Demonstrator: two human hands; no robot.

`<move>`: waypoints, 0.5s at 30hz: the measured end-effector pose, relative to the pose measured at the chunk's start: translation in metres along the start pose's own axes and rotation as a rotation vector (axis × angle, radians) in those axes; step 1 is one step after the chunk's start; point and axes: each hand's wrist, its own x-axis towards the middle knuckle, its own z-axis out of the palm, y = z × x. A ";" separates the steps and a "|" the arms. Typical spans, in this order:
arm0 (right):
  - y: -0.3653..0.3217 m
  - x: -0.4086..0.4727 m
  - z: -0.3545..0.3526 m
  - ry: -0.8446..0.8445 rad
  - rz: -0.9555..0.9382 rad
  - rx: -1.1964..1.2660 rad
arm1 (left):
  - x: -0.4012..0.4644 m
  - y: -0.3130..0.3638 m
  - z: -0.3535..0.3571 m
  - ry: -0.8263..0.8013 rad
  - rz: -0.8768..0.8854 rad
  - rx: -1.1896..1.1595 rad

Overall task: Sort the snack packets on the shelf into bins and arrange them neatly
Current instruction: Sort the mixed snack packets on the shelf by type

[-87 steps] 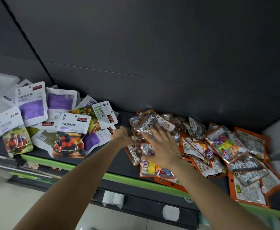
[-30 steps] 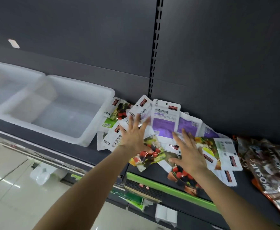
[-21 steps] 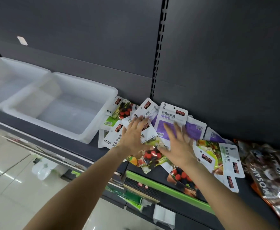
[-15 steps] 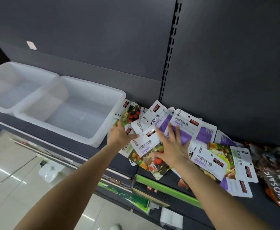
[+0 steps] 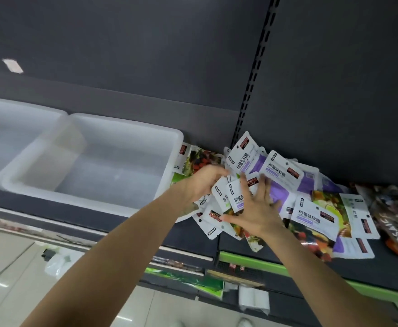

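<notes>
Since half a second ago my view has swung a little left and both hands have closed in on the left end of the white packets (image 5: 285, 175), now bunched tighter against the near bin (image 5: 94, 161). My left hand (image 5: 201, 182) sits at the left edge of the heap, just right of that bin's wall, fingers bent toward the packets; I cannot tell whether it grips one, since the motion blurs it. My right hand (image 5: 255, 208) lies on top of the heap with fingers spread and straight, pressing a white packet with purple print (image 5: 237, 197) beneath the palm. I see the packets overlapping in a loose fan on the dark shelf (image 5: 193, 237), some showing purple panels, some fruit pictures, several leaning against the back panel (image 5: 335, 90). A second bin (image 5: 11, 133) stands touching the first on its left; both look bare inside. At the far right lies a separate heap of foil packets (image 5: 396, 208) with orange edges, apart from my hands. A green strip (image 5: 252, 261) runs along the shelf's near edge on the right.
</notes>
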 end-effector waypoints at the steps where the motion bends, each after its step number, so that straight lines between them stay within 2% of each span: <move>1: 0.001 0.002 0.000 0.019 0.000 -0.024 | 0.001 -0.002 0.000 -0.028 0.012 0.030; 3: 0.006 0.004 -0.001 0.040 -0.009 -0.070 | 0.000 -0.005 -0.004 0.040 0.054 0.160; 6: 0.011 0.005 0.001 0.011 -0.015 -0.122 | 0.004 -0.017 -0.027 0.337 0.150 0.587; 8: 0.011 0.003 0.002 -0.036 -0.035 -0.135 | 0.007 -0.026 -0.044 0.461 0.181 0.791; 10: 0.013 0.002 0.000 -0.085 -0.053 -0.093 | 0.010 -0.028 -0.050 0.460 0.134 0.894; 12: 0.016 0.003 -0.005 -0.090 -0.045 0.036 | 0.014 -0.025 -0.047 0.413 0.026 0.879; 15: 0.024 0.006 -0.011 0.031 0.022 0.238 | 0.019 -0.018 -0.041 0.419 -0.105 0.814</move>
